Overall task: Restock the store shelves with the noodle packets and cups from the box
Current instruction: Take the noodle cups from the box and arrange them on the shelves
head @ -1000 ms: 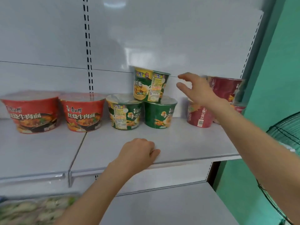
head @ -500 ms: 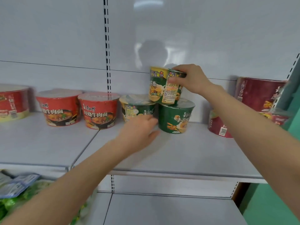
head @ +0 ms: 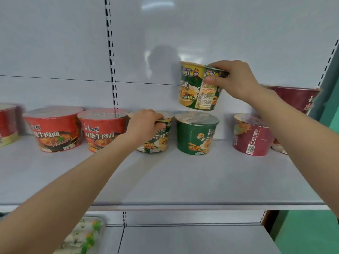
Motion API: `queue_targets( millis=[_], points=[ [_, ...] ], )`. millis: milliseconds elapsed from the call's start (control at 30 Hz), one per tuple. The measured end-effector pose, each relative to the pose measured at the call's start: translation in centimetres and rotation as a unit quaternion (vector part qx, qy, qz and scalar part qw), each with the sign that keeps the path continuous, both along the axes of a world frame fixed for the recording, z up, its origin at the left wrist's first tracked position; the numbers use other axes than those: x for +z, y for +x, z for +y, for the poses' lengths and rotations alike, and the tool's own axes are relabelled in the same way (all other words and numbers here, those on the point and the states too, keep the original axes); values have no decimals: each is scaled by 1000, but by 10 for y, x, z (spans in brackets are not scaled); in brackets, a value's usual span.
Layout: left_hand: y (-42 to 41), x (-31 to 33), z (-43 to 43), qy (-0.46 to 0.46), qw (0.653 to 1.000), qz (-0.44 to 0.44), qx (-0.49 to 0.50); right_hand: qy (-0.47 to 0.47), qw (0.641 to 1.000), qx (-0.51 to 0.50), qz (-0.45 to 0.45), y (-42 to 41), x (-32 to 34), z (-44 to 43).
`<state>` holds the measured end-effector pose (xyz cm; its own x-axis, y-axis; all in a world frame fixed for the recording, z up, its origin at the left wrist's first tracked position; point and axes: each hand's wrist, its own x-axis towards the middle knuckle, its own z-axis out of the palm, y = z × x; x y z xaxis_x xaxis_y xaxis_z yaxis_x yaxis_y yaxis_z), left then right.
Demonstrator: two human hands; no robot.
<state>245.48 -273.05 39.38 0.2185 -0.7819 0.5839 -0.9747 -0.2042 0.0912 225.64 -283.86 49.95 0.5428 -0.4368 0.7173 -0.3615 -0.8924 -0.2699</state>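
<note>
**A:** From the head camera, what has each hand got?

**B:** The right hand (head: pixel 236 79) is clamped round the rim of the yellow-and-green noodle cup (head: pixel 194 90). It holds the cup tilted, just over the gap between two green cups on the shelf (head: pixel 183 180). The left hand (head: pixel 145 123) curls over the lid of the left green cup (head: pixel 159 140). The hands are well apart.

**A:** Does the raised cup touch the ones below?

**B:** I cannot tell. Its base sits very near the lid of the right green cup (head: pixel 196 134).

**A:** How would you do this step well?

**B:** I judge they are tidying the stack. I'd level the raised cup first, since a tilted base will slide off those domed lids. The left hand should steady its cup, or nudge it against its neighbour to narrow the gap. The upper cup can then go down squarely, label forward, and be released only once it sits flat.

**A:** And the count?

**B:** There are two whole red beef-noodle cups (head: pixel 55 129), plus a third cut off at the left edge. There are two green cups and one yellow-and-green. Two maroon cups (head: pixel 251 136) show on the right, one low and one stacked higher, with a sliver beneath that may be a third. Some green-and-white packets (head: pixel 82 235) lie on the lower shelf (head: pixel 192 239). The box is out of view.
</note>
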Motion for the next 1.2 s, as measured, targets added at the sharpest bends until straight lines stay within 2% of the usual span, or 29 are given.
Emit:
queue_targets(
  millis=[200, 400, 633, 800, 967, 1000, 1067, 1133, 1200],
  points=[
    [12, -4, 3, -21, 993, 96, -67, 6, 1000, 2, -11, 7, 2, -1],
    [18, -7, 9, -38, 982, 146, -116, 9, 1000, -1, -1, 15, 0, -3],
    [14, -1, 5, 10, 970, 186, -156, 3, 1000, -5, 0, 16, 1, -2],
    [11, 5, -6, 14, 979, 105, -173, 3, 1000, -4, 3, 16, 1, -1],
    [10, 4, -7, 14, 982, 104, -160, 0, 1000, -11, 7, 16, 0, 0],
    [10, 4, -8, 11, 979, 127, -157, -1, 1000, -10, 7, 16, 0, 1],
    [6, 10, -5, -15, 963, 231, -139, -3, 1000, -9, 8, 17, 0, 3],
    [1, 20, -7, -84, 934, 326, -122, -10, 1000, -2, 8, 18, 1, 9],
    [-9, 34, -10, -129, 904, 384, -135, -24, 1000, 15, 2, 21, 2, 17]
  ],
)
